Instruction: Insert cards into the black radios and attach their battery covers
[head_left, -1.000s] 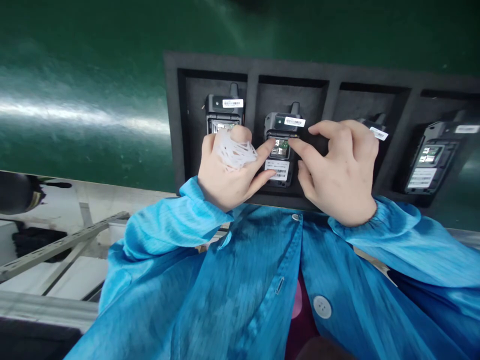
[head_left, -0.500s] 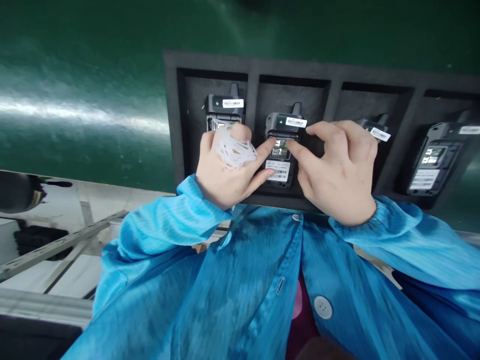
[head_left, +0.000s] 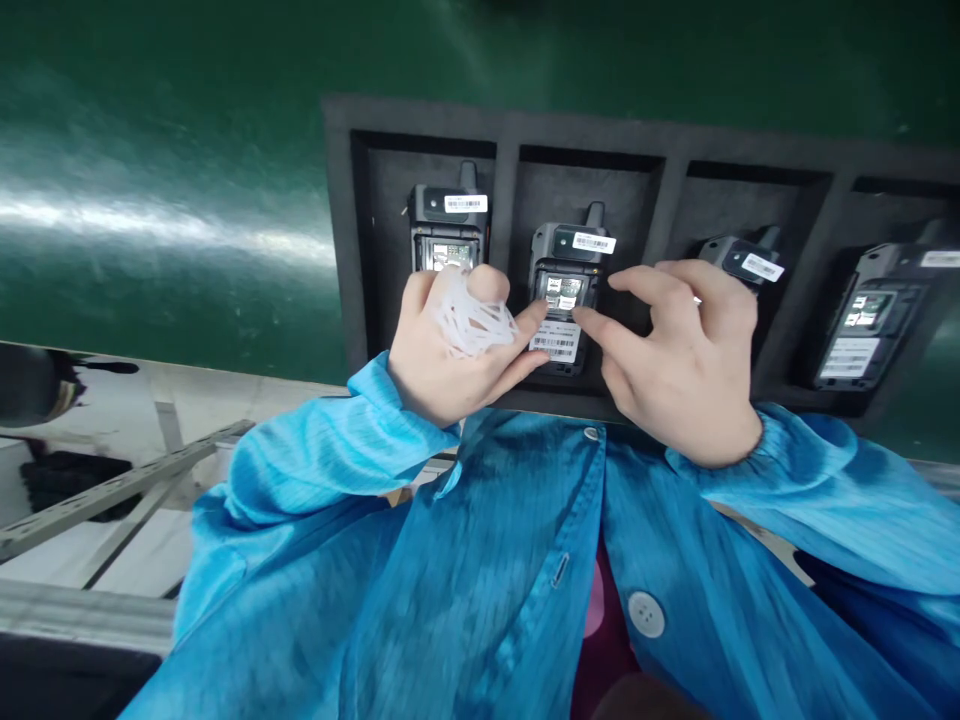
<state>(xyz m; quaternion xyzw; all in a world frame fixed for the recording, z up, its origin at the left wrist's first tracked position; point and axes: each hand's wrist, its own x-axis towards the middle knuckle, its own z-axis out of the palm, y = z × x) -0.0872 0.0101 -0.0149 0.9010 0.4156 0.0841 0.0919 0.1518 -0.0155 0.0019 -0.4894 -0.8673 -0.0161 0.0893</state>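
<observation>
The handheld radio (head_left: 565, 270) lies back-up in a compartment of the black foam tray (head_left: 508, 210), its stubby antenna pointing away from the person and its card-slot bay (head_left: 562, 292) uncovered. Both index fingertips meet at the bay's lower edge from opposite sides; the step in hand appears to be pressing or sliding there. Force should be applied evenly on both sides, without shifting the radio. The left hand (head_left: 442, 375), left of the radio, has index and thumb parted, thumb by the barcode label (head_left: 555, 341), other fingers curled; white mesh netting (head_left: 474, 318) covers its knuckles. The right hand (head_left: 686, 345), right of the radio, is loosely spread, fingers bent. Neither shows a grip. The green bench (head_left: 187, 130) extends beyond the radio.
</observation>
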